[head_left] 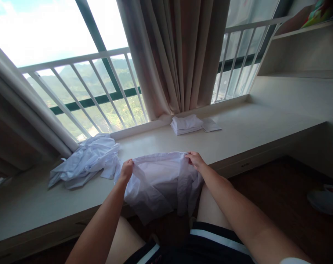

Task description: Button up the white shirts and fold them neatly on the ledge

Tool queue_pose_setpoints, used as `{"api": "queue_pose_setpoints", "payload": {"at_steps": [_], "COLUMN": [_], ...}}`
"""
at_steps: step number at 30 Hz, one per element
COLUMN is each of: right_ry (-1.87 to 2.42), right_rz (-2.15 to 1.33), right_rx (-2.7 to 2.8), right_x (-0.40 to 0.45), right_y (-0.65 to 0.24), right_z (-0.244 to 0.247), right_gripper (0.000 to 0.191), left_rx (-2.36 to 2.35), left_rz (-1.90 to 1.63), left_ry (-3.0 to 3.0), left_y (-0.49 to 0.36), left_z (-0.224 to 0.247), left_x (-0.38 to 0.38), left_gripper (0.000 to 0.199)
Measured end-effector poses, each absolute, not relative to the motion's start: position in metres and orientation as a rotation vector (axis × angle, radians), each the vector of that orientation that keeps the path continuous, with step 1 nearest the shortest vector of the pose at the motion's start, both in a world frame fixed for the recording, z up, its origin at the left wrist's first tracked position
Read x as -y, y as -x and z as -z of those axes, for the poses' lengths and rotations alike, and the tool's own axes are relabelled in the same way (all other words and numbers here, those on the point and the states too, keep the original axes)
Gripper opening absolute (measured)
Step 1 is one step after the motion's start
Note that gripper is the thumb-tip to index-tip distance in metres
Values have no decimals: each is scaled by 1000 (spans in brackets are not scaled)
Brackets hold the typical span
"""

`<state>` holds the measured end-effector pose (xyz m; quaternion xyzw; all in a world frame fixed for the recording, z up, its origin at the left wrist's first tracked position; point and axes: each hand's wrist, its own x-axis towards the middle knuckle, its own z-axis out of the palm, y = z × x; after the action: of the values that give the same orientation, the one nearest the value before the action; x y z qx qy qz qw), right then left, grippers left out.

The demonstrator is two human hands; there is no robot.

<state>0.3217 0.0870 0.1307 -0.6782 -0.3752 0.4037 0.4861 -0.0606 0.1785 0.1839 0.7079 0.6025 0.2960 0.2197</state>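
A white shirt point(158, 176) is stretched between my two hands, its upper edge pulled nearly straight and its lower part hanging over the front edge of the window bench point(144, 141). My left hand point(127, 168) is closed on the left end of that edge. At the other end, my right hand point(195, 160) pinches the cloth between thumb and fingers. To the left lies a crumpled heap of white clothing point(90, 159). Beyond the shirt, a folded white stack point(186, 124) rests on the bench beside a small flat white piece point(211, 124).
Behind the bench stand a white railing point(80, 61) and windows, with a brown curtain point(180, 55) between them. Shelves point(301, 75) rise at the right end. A pale plastic bag point(326, 200) lies on the dark floor. My legs are close to the bench front.
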Motion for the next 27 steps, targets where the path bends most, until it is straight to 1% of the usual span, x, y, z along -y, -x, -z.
{"api": "queue_pose_setpoints", "payload": {"at_steps": [2, 3, 6, 7, 8, 9, 11, 15, 16, 19, 21, 24, 27], "right_ry": [1577, 1546, 1462, 1453, 1461, 1484, 1554, 1641, 1651, 1662, 1650, 1569, 1498], "right_rz": [-1047, -1070, -1125, -1118, -1089, -1043, -921, -746, -692, -464, -291, -98, 63], "right_rx": [895, 891, 942, 1022, 1129, 1244, 1430, 1527, 1565, 1741, 1836, 1877, 1886], "right_x": [-81, -78, -69, -66, -64, -63, -61, -56, -54, -46, -39, -29, -24], "right_y": [-327, -330, -335, -336, -337, -338, -340, -347, -348, -352, -353, -351, -343], "right_z": [-140, -145, -162, -167, -172, -176, -185, -204, -209, -230, -248, -279, -299], "right_gripper": [28, 33, 57, 59, 56, 50, 32, 5, 4, 12, 16, 20, 21], "left_rx": [-1590, -1552, -1459, -1435, -1412, -1393, -1368, -1325, -1315, -1339, -1396, -1475, -1454], "left_rz": [-847, -861, -882, -879, -872, -859, -823, -693, -653, -564, -568, -703, -926], "left_ry": [-1970, -1976, -2018, -2034, -2047, -2066, -2125, -2362, -2417, -2496, -2488, -2479, -2466], "left_y": [71, 75, 86, 90, 93, 97, 104, 117, 120, 130, 138, 152, 162], "left_z": [-198, -205, -227, -234, -240, -246, -257, -278, -284, -308, -328, -355, -364], "left_x": [-173, -169, -157, -152, -146, -140, -127, -98, -90, -68, -54, -41, -40], "left_gripper": [20, 21, 25, 27, 29, 31, 35, 42, 44, 47, 49, 50, 43]}}
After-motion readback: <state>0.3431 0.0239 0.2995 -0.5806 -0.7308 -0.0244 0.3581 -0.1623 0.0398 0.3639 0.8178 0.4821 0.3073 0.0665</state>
